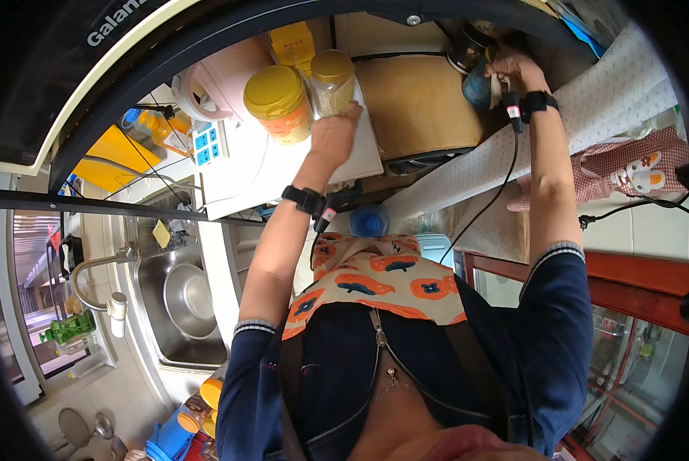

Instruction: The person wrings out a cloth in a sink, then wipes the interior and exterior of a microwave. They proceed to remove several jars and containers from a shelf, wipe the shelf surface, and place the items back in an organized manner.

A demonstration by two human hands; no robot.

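Observation:
My left hand (336, 135) is curled against the lower side of a clear jar (334, 86) with a gold lid and pale contents. Whether its fingers grip the jar is hidden. Beside it, a larger yellow-lidded tub (277, 104) with an orange label stands on a white board (356, 147). At the far right of the shelf, my right hand (517, 66) holds what looks like a white cloth (498, 91) against a blue container (476, 91). A black tub (468, 47) is just behind that container. The wooden shelf board (419, 106) lies between my hands.
A pink-and-white appliance (229, 80), a yellow box (292, 46) and a power strip (209, 144) stand on the left. A black rack bar (120, 204) crosses above the steel sink (171, 340). A patterned white sheet (465, 173) hangs at the right, near a checked cloth (598, 173).

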